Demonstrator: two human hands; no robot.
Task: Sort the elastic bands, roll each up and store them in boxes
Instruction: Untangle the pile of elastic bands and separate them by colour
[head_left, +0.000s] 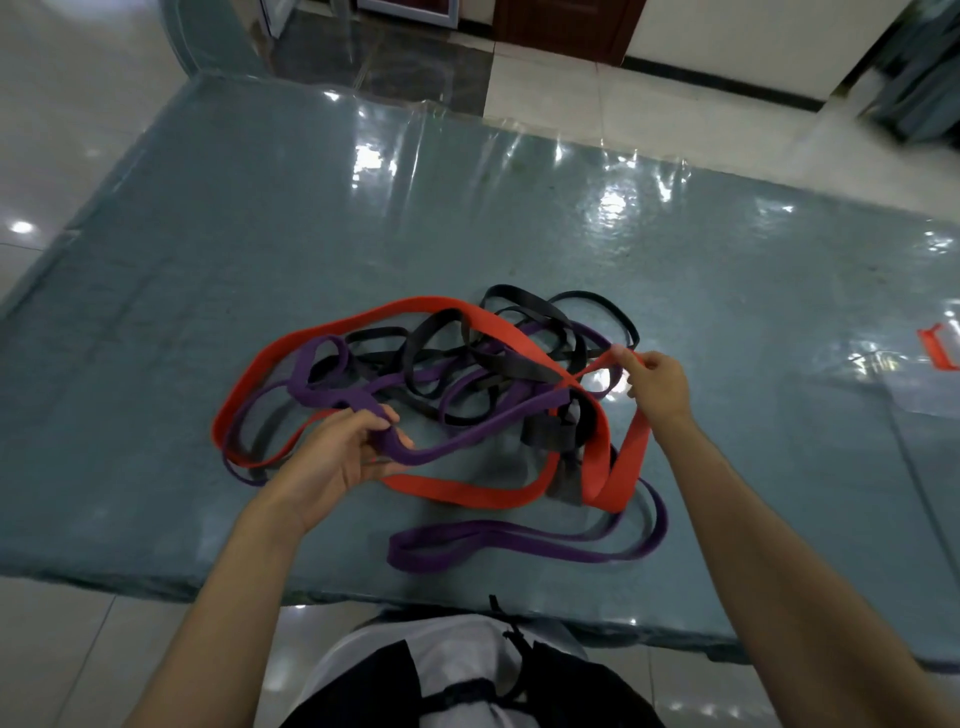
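Head view: tangle of elastic bands lying on the blue-green table (218, 249), heaped a little toward the near edge and the person. Landmark is the red band (457, 491), the widest one, looping around the heap.

Left hand (337, 457) is sitting at the near-left of the red band, fingers curling round a purple band (431, 452) and pinching it against the thumb. Right hand (657, 382) is hovering at the red band's right end, fingertips pinching a raised fold of it clear of the table.

Black bands (441, 332) are knotting through the middle, inside and just beyond the red loop. A second purple loop (519, 545) is lying nearer than the red band, close to the table's near edge but not over it.

Left of the red band, and beyond it to the far edge, bare tabletop is showing under glossy plastic sheeting. Far right of the red band, a small red object (937, 351) is being cut off by the frame edge
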